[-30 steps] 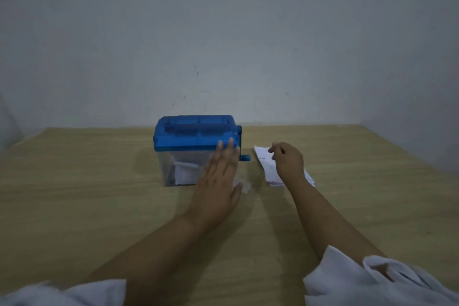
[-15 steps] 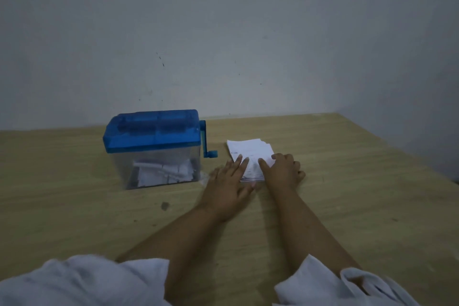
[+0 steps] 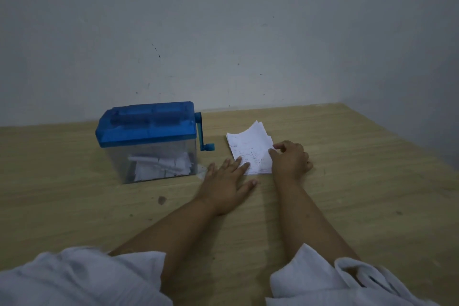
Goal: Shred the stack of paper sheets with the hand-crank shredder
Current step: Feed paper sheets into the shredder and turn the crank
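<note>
The hand-crank shredder has a blue lid over a clear bin holding white paper strips. It stands left of centre, its blue crank hanging down on the right side. A stack of white printed sheets lies just to its right, far edge curled up. My left hand lies flat and open on the table, fingertips pressing the stack's near left corner. My right hand is at the stack's right edge, thumb and forefinger pinching the top sheets there.
Everything sits on a wooden table that meets a grey wall at the back and on the right. A small paper scrap lies by the shredder's near right corner. A dark spot marks the wood in front of the shredder.
My left hand left the shredder's front and came right onto the stack's corner. My right hand shifted from the top of the stack to its right edge. The view turned right.
</note>
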Motion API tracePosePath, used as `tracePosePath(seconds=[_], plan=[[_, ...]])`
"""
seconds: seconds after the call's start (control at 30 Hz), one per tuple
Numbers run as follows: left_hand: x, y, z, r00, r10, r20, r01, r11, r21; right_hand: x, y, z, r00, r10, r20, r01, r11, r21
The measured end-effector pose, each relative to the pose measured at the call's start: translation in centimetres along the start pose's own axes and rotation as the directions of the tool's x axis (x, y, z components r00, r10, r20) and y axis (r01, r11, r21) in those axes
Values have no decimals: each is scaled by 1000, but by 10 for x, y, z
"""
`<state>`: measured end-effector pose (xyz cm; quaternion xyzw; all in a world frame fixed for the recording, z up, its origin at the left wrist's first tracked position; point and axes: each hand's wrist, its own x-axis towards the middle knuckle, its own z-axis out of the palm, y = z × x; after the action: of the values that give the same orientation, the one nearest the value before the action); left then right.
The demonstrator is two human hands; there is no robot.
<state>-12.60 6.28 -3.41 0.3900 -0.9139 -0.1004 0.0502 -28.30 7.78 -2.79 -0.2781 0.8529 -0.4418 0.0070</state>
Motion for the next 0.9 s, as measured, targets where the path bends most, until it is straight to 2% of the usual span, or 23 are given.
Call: tracePosePath(seconds=[0.13,0.33,0.53,0.63,0.7,0.73,0.8,0.9], plan=[[0,-1,1,1000,-12,-7,12,1000,11,0,0,0,999,24,-24,-25,999,-29],[0,0,2,1000,-11,14,10,1000,21,-2,1,1,996,-72,-59,63,986,-152],[1,-1,4,1000,-6,6,6,1000,21,-7,2,-2,991,-98,-94,89,992,-93],[2,0,5,999,-10,-37,10,1000,-9,-5,5,0,983,-118,-141,124,992,33],[0,0,6,986,26,-166,-46,992,-118,-6,3,-2,978,-104,-180,142,967,212],[-2,0,5,955,71,-288,-128,974,-185,-7,1,-6,981,-66,-180,123,939,322],[-10,-1,1,834,140,-533,-330,902,-279,-6,-5,-12,986,36,-162,50,867,496],[-26,2,-10,693,67,-718,-482,784,-391,-9,-20,-18,985,164,-45,-81,682,727]])
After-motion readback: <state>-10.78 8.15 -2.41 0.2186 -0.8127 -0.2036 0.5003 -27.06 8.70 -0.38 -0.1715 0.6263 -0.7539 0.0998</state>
